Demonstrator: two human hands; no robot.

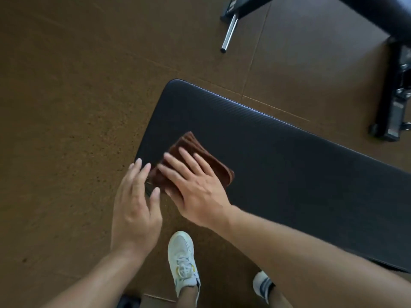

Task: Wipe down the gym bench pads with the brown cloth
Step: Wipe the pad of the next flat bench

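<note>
Folded brown terry cloth [195, 158] lying flat on the long black ribbed gym bench pad [289, 174], close to that pad's rounded end. Right hand [195, 187] spread palm-down over the near half of the cloth, fingers straight and slightly fanned, pressing the fabric against the pad; no curl of fingers around it. Far corner of the cloth poking out beyond the right fingertips, one edge showing to the right of the knuckles. Left hand [135, 203] just beside the right one, at the pad's end edge, fingers straight and relaxed, holding nothing; fingertips at the pad's rim and next to the cloth's left corner, contact with either impossible to tell. Brown speckled rubber floor [66, 107] beneath and to the left of the left hand. White lace-up sneaker [183, 261] on the floor below and between the two wrists; second foot in a white sock with dark stripes [262, 283] under the right forearm. Well beyond the right hand, black metal frame of other gym equipment [393, 96], and farther ahead of both hands a chrome steel peg [229, 33] jutting from a black base.
</note>
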